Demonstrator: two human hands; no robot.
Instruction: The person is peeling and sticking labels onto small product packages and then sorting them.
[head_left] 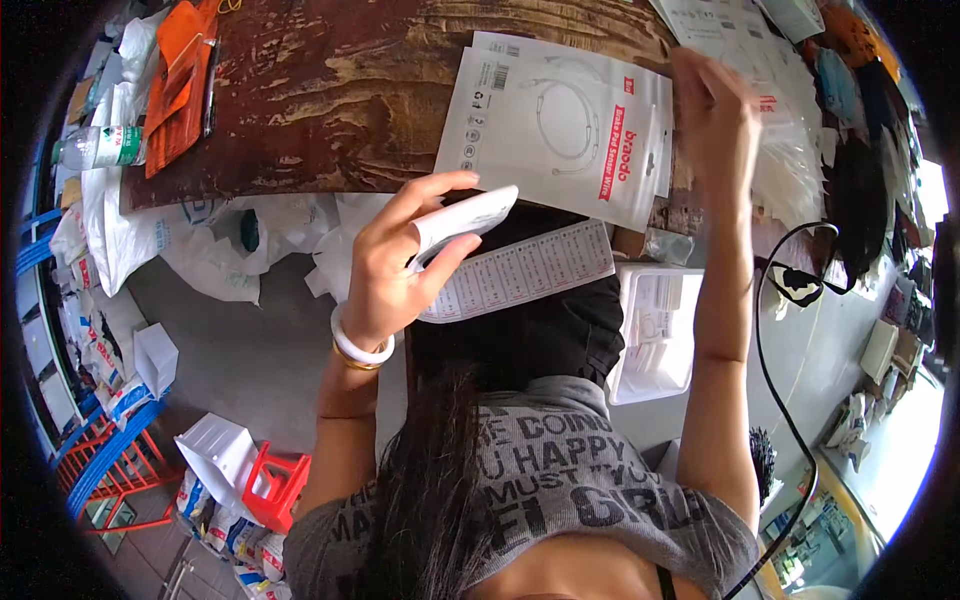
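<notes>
My left hand (385,265) is closed around a curled white label sheet (465,220), pinched between thumb and fingers. A longer printed label sheet (535,268) with rows of small labels lies over my lap below it; whether the two are one piece is hidden by the hand. On the table ahead lie flat white pouches (560,130), stacked and slightly offset, with a cable drawing and a red band on the top one. My right hand (720,110) is just off the pouches' right edge, its fingers smeared by motion.
More pouches in clear plastic (790,150) cover the table's right side. An orange folder (180,90) and a plastic bottle (100,147) are at the left of the wooden table (300,90). A white bin (655,330) stands beside my lap. A black cable (765,350) hangs at right.
</notes>
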